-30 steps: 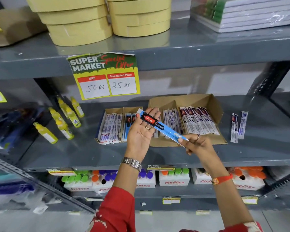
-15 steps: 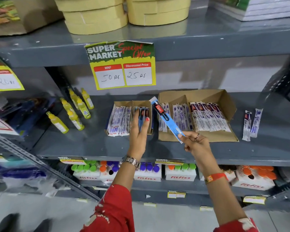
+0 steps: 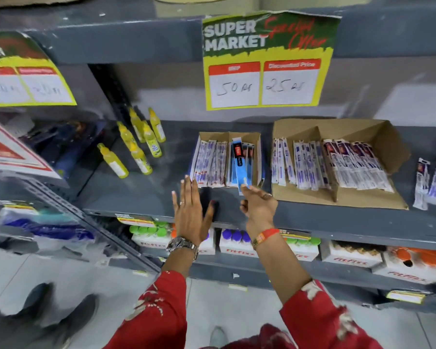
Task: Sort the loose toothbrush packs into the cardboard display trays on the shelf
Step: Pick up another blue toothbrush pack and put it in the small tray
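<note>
A blue toothbrush pack (image 3: pixel 241 167) lies lengthwise in the right compartment of the small cardboard tray (image 3: pixel 259 147), on top of similar dark packs. My right hand (image 3: pixel 258 206) pinches its near end, which sticks out over the tray's front. My left hand (image 3: pixel 191 210) hovers flat with its fingers spread, just in front of the tray's left compartment, which is full of white packs (image 3: pixel 210 162). The large cardboard tray (image 3: pixel 363 200) to the right holds several white and purple packs. Two loose packs (image 3: pixel 429 181) lie on the shelf at the far right.
Yellow bottles (image 3: pixel 136 147) stand on the same shelf to the left. A yellow price sign (image 3: pixel 262 61) hangs from the shelf above. The lower shelf carries Fitfizz boxes (image 3: pixel 239 245) with coloured caps. A diagonal metal brace (image 3: pixel 91 222) crosses at the lower left.
My right hand has carried the blue pack left and laid it into the small tray's right compartment. My left hand has drawn back out of the tray. The view moved closer and leftward.
</note>
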